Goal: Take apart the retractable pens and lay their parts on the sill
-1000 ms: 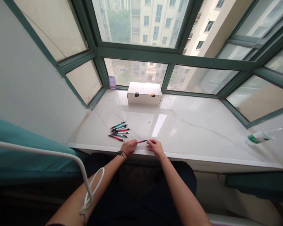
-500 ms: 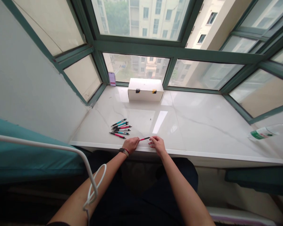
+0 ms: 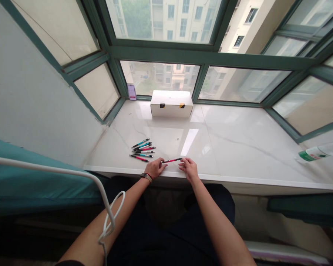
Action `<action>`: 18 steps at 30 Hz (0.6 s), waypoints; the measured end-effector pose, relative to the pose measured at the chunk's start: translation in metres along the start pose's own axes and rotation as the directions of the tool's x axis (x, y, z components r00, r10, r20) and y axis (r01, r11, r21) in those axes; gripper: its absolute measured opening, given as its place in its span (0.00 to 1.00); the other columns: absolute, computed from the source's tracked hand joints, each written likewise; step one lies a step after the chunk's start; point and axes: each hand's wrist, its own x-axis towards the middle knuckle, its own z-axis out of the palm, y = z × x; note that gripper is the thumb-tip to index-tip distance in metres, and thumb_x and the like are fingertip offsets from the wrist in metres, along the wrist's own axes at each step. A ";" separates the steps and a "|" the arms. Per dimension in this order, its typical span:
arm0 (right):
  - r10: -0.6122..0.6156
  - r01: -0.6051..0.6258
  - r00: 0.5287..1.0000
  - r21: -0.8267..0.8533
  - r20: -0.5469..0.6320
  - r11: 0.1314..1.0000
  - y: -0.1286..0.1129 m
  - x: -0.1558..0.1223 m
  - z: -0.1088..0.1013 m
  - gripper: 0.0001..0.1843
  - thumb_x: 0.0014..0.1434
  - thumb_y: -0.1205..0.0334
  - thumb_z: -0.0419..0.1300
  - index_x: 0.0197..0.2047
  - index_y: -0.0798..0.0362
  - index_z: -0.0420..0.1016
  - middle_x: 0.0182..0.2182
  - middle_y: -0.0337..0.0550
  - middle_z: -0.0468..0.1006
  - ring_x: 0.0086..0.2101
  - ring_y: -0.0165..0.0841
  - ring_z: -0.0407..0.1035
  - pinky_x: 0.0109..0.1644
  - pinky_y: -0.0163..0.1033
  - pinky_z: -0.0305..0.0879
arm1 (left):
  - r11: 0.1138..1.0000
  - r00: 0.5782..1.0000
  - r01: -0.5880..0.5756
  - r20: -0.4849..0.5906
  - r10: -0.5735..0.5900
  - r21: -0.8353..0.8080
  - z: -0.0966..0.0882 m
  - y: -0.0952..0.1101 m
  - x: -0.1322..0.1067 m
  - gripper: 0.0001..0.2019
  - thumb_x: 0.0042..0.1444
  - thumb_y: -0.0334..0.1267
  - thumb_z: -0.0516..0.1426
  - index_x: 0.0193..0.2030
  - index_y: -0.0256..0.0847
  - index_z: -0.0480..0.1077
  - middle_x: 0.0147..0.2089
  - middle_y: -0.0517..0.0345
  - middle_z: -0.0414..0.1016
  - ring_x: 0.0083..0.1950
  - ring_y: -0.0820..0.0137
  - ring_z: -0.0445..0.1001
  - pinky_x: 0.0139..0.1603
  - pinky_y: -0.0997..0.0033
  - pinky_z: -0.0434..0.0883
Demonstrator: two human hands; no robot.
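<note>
A red pen (image 3: 172,160) lies nearly level just above the front edge of the white marble sill (image 3: 233,147). My right hand (image 3: 189,168) pinches its right end. My left hand (image 3: 155,169), with a watch on the wrist, has its fingers loosened at the pen's left end, barely touching it. Several more pens (image 3: 143,150), red and teal, lie in a loose row on the sill just left of my left hand.
A white cardboard box (image 3: 171,103) stands at the back of the sill against the window. A small purple item (image 3: 131,92) sits in the back left corner. A plastic bottle (image 3: 316,153) lies at the right. A white cable (image 3: 105,207) hangs by my left arm.
The pen now shows longer between my hands; my left fingers have slid off its left end while my right hand keeps its hold. The camera tilted slightly.
</note>
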 end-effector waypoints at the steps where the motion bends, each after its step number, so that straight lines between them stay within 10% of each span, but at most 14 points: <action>1: 0.001 -0.001 1.000 0.028 -0.013 1.000 0.001 0.001 -0.001 0.17 0.46 0.52 0.69 0.34 0.53 0.72 0.32 0.42 0.77 0.29 0.31 0.74 0.30 0.35 0.74 | 1.000 1.000 -0.002 -0.006 0.001 -0.005 0.000 0.000 0.000 0.17 0.61 0.53 0.50 0.45 0.44 0.69 0.31 0.61 0.75 0.32 0.71 0.72 0.33 0.74 0.62; 18: 0.012 -0.011 0.999 -0.033 0.047 0.999 0.005 0.004 -0.004 0.20 0.44 0.47 0.70 0.31 0.56 0.74 0.28 0.43 0.77 0.24 0.26 0.69 0.31 0.35 0.73 | 0.997 0.997 -0.074 0.011 0.074 0.001 -0.002 0.000 -0.001 0.17 0.64 0.51 0.47 0.47 0.46 0.71 0.39 0.58 0.78 0.39 0.70 0.74 0.35 0.73 0.62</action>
